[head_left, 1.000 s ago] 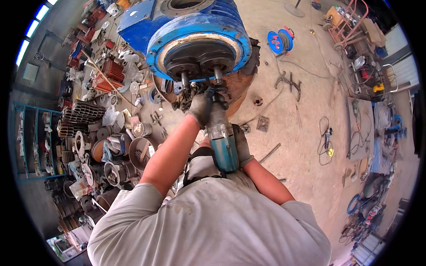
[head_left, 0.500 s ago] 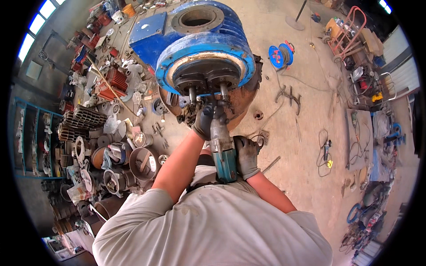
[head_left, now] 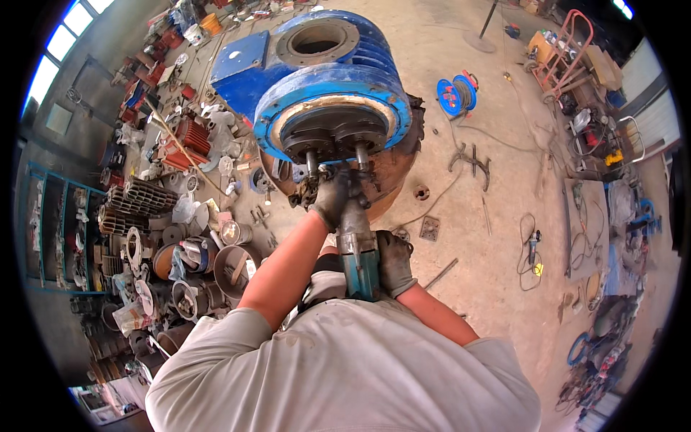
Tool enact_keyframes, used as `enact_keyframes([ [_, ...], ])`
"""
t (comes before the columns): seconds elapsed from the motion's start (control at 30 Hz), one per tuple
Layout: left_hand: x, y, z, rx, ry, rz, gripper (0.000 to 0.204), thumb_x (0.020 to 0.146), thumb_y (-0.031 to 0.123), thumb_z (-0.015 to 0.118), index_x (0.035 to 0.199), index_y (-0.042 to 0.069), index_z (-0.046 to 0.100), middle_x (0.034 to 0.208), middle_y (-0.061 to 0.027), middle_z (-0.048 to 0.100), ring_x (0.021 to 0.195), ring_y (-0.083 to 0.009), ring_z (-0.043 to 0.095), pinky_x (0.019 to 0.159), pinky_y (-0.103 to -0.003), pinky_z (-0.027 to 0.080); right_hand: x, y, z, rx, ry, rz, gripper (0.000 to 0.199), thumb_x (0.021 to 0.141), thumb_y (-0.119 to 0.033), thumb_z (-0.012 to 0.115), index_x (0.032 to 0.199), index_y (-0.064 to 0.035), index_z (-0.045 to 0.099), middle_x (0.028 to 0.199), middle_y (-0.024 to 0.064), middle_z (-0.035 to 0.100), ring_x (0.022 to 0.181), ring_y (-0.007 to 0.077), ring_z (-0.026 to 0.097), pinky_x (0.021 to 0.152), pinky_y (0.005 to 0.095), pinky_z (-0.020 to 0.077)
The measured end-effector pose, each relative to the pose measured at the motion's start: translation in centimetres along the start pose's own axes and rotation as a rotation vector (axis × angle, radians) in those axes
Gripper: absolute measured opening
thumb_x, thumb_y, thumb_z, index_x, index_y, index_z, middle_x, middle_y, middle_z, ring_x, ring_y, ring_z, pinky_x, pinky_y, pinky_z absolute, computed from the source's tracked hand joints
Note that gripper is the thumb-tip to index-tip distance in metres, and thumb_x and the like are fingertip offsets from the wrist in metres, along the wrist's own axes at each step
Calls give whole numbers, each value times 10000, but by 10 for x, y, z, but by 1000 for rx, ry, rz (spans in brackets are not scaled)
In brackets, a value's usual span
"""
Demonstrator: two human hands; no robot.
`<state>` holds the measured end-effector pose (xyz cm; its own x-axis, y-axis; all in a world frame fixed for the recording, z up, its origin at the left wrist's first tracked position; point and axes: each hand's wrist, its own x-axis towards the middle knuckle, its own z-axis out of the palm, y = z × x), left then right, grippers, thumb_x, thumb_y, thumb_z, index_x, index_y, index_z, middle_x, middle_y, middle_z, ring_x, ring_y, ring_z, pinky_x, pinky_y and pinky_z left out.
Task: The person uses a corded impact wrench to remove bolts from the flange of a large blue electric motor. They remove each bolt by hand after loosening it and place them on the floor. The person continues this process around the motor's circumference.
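A teal and grey electric impact wrench (head_left: 359,263) lies lengthwise in front of my body, its nose pointing away from me. My left hand (head_left: 334,196), in a dark glove, is closed around the nose end. On the tool's right side, my gloved right hand (head_left: 395,263) is closed, apparently round its handle, which the glove mostly hides. Past the nose stands a large blue gearbox housing (head_left: 332,88) with a round flange. Two metal shafts (head_left: 361,154) jut toward me from dark round plates (head_left: 332,134) within the flange. Where the nose meets the part is hidden by my left hand.
A rusty round base (head_left: 396,169) carries the housing. On the left floor lie motor parts, finned castings (head_left: 137,205) and drums (head_left: 236,270). Rightward are a blue cable reel (head_left: 456,96), a puller (head_left: 471,163), a loose cable, an angle grinder (head_left: 533,245) and a red hand truck (head_left: 568,57).
The view has shifted slightly, with the housing sitting a little lower in it. My left hand has rolled slightly over the nose; both hands keep their hold on the impact wrench.
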<state>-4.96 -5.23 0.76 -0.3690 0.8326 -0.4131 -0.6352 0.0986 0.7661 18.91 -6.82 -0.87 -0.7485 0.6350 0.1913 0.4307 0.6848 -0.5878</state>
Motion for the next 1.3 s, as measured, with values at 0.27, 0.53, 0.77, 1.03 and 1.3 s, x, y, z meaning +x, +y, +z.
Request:
enact_keyframes([
  [0.27, 30, -19, -24, 153, 184, 82, 363, 1114, 429, 533, 1124, 90, 664, 825, -40, 620, 659, -210, 595, 622, -391, 542, -14, 11, 7, 19, 73, -44, 489, 810, -120, 612, 1292, -39, 605, 1209, 165, 633, 1055, 364, 625, 920, 503, 437],
  [0.53, 16, 15, 29, 147, 309, 11, 299, 1096, 405, 548, 1036, 149, 689, 784, 14, 598, 607, -132, 517, 541, -303, 419, -24, 17, 4, -31, 65, -7, 464, 817, -119, 614, 1278, -60, 618, 1188, 146, 649, 1076, 355, 629, 926, 503, 436],
  [0.77, 19, -16, 13, -88, 160, -196, 312, 1109, 439, 513, 993, 187, 656, 689, 60, 477, 549, -107, 419, 502, -288, 362, -51, 32, 17, 72, 51, 35, 402, 862, -96, 568, 1259, -77, 622, 1178, 146, 657, 1081, 362, 638, 930, 506, 467],
  [1.03, 29, -68, 10, -278, 166, -361, 374, 1102, 529, 510, 946, 198, 586, 631, 86, 362, 486, -98, 350, 450, -288, 317, -79, 56, 23, 80, -91, 193, 392, 892, -69, 562, 1280, -107, 608, 1203, 123, 677, 1097, 360, 672, 902, 516, 518],
  [1.3, 38, -84, 33, -121, 325, -409, 395, 1116, 543, 483, 1070, 179, 629, 625, 76, 308, 496, -101, 308, 459, -292, 302, -85, 71, 15, 148, -120, 234, 375, 887, -51, 582, 1259, -91, 610, 1224, 151, 680, 1079, 378, 680, 914, 512, 539],
])
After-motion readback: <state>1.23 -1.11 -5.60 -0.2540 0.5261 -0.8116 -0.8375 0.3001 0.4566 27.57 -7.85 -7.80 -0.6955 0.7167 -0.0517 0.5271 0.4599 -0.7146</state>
